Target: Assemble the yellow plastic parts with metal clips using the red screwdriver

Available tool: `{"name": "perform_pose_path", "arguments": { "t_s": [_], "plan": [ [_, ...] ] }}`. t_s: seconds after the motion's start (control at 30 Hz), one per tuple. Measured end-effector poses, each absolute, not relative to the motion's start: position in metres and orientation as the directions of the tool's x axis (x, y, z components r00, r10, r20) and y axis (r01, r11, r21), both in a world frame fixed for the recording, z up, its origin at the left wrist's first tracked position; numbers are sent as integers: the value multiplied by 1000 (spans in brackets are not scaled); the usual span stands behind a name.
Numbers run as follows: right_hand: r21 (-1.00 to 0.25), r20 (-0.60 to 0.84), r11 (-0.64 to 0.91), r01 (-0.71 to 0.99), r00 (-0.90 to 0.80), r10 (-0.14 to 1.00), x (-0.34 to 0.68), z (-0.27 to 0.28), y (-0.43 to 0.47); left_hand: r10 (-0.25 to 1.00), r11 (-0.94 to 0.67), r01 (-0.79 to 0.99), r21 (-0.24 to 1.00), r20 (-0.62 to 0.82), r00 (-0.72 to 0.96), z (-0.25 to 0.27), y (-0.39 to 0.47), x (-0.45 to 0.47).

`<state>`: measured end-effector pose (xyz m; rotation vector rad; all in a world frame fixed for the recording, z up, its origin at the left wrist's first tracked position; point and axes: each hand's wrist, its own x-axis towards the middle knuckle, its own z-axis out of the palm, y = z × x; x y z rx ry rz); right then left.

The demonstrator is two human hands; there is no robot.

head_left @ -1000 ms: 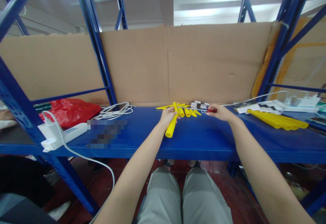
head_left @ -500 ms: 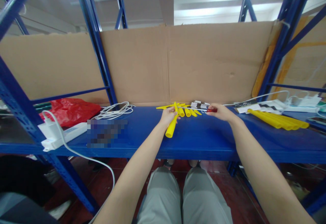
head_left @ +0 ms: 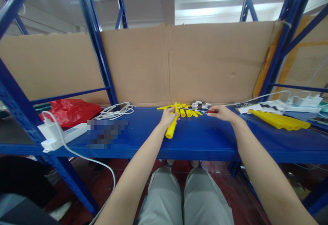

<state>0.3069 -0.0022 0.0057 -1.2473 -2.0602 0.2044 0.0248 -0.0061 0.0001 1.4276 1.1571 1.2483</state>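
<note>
My left hand (head_left: 167, 116) is closed round a yellow tapered tube (head_left: 171, 130), whose wide open end points toward me. In my right hand (head_left: 222, 113) is the red handle of a screwdriver (head_left: 213, 111). Its thin metal shaft runs left, and the tip is at or close to the upper part of the tube; exact contact is too small to make out. Several other yellow pieces (head_left: 189, 113) lie on the blue shelf (head_left: 205, 134) just behind and between my hands. Behind them sits a small stack of white-and-black pieces (head_left: 200, 104).
More yellow tubes (head_left: 280, 120) lie at the right beside a white-and-black sheet (head_left: 269, 107). To the left are a red plastic bag (head_left: 74, 111), a coiled white cable (head_left: 115, 111) and a white power strip (head_left: 65, 137). A cardboard panel (head_left: 200, 64) stands along the back.
Both hands stay almost in place, holding the same things. The tube and screwdriver have shifted only very slightly.
</note>
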Motion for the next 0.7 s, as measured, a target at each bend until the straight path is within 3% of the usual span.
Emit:
{"name": "perform_pose_path", "arguments": {
  "t_s": [0.33,0.53,0.7],
  "plan": [
    [-595,160,304,744,-262,952,296,22,-28,991,-73,124,990,58,117,8,-11,18],
    [-715,63,178,676,-191,980,289,24,-36,990,-78,174,982,56,128,7,-9,15],
    [-748,-2,157,645,-239,971,291,19,-34,994,-75,202,976,56,98,9,-14,17]
  ]
}}
